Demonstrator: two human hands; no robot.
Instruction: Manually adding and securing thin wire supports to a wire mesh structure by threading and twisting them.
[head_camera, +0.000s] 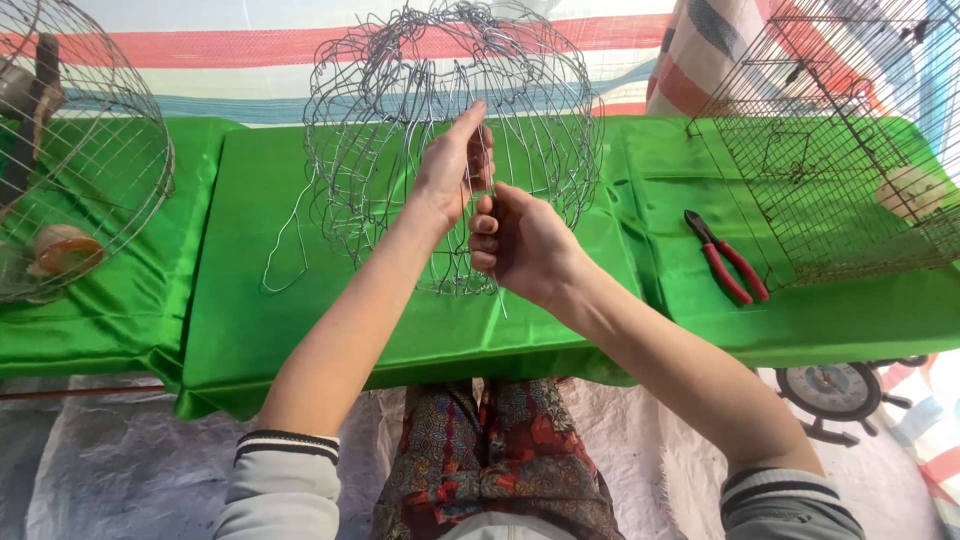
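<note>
Green cloth covers the counter (300, 330), where a round wire frame (450, 140) stands near the far edge. Left hand (450, 170) pinches an upright wire strand (487, 160); right hand (520, 245), just below, is curled shut on it. Red pliers (728, 258) lie off right.

wire frame (450, 150) ctr on table (300, 300) | pliers (727, 257) R | round cage (80, 150) far L | box cage (850, 150) far R

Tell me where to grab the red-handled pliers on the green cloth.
Grip the pliers by the two red handles at their near end, coming from above on the right hand's side. They lie flat, jaws pointing away, clear of the rectangular wire cage.
</note>
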